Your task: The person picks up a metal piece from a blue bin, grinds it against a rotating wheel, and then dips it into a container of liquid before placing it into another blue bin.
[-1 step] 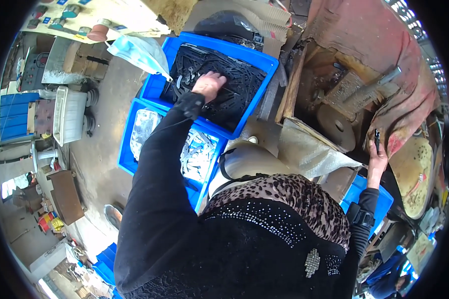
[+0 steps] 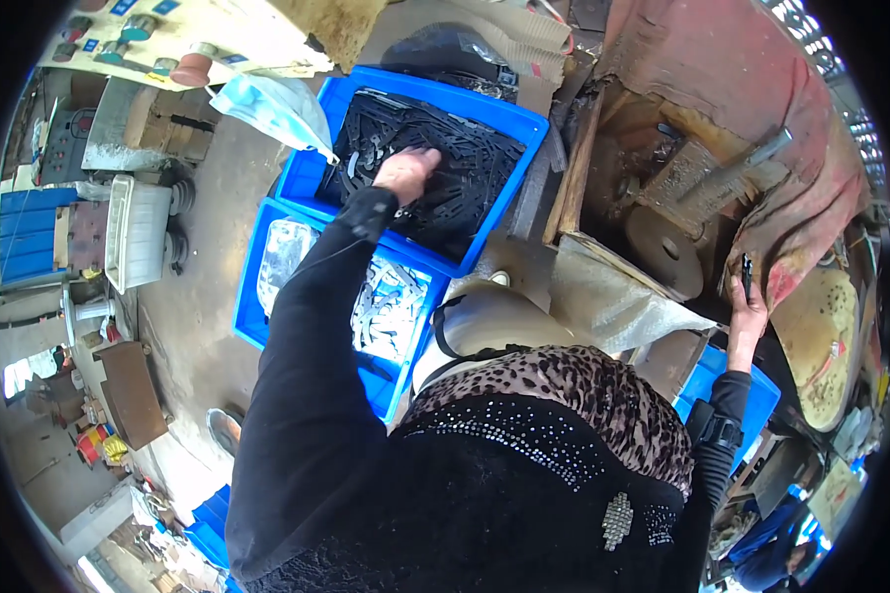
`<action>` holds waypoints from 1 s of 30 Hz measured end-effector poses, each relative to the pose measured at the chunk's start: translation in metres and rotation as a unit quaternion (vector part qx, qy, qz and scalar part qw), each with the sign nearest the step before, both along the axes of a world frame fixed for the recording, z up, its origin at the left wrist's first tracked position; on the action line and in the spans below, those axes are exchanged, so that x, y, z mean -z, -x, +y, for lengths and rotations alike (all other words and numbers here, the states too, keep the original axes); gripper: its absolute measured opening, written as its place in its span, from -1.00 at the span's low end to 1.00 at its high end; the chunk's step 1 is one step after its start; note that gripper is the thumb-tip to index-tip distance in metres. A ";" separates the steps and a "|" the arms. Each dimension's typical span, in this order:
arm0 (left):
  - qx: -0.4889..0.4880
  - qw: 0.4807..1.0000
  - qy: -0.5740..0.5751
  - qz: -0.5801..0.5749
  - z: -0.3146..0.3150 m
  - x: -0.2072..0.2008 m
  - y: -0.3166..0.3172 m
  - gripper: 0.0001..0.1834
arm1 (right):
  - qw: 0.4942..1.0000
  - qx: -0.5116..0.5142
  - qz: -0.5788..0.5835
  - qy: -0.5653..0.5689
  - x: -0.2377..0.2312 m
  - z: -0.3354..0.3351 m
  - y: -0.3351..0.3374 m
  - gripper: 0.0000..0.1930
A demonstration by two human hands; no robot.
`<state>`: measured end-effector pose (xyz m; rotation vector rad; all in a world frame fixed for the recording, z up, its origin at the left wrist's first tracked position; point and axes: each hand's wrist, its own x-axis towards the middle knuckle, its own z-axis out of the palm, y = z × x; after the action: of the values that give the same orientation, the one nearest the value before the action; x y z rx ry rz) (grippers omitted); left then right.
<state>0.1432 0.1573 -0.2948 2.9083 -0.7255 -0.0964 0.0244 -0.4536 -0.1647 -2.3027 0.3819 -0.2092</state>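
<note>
My left hand [image 2: 406, 175] reaches down into a blue bin [image 2: 509, 203] heaped with flat, dark metal strips [image 2: 475, 150]. Its fingers are curled together among the strips, and whatever they grip is hidden. On the right, my right hand [image 2: 749, 314] holds a slim dark metal piece [image 2: 747, 272] upright between thumb and fingers. It is beside a red-brown cloth [image 2: 801, 232] draped over the machine. Closer to me, a second blue bin [image 2: 250, 287] contains light silvery parts [image 2: 391, 308] and a clear plastic bag [image 2: 287, 259].
A wooden-sided machine box [image 2: 574, 178] with a round disc [image 2: 666, 252] and a metal bar [image 2: 756, 156] stands to the right. A control panel [image 2: 178, 35] with knobs and a hanging blue face mask [image 2: 277, 111] is at the upper left. Another blue bin [image 2: 756, 400] sits below my right wrist.
My left hand has shifted slightly left and nearer me within the bin, its fingers more curled. The right hand keeps its place, with the dark piece still in it.
</note>
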 end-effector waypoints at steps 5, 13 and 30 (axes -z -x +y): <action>-0.122 0.932 0.339 -0.029 -0.002 -0.019 0.013 -0.74 | 0.997 -0.019 -0.008 0.073 0.010 -0.015 0.002 -0.61; -0.109 0.782 0.610 0.071 -0.188 -0.143 0.039 -0.37 | 0.897 0.019 0.047 -0.440 -0.008 -0.011 -0.009 -0.75; 0.016 0.948 0.305 -0.086 -0.305 -0.120 0.040 -0.59 | 0.996 -0.032 -0.039 -0.071 0.049 -0.009 -0.025 -0.86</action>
<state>0.1031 -0.1474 -0.1749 2.3273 -0.6764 0.3265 0.0499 -0.4627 -0.2135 -2.1557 0.2744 -0.2318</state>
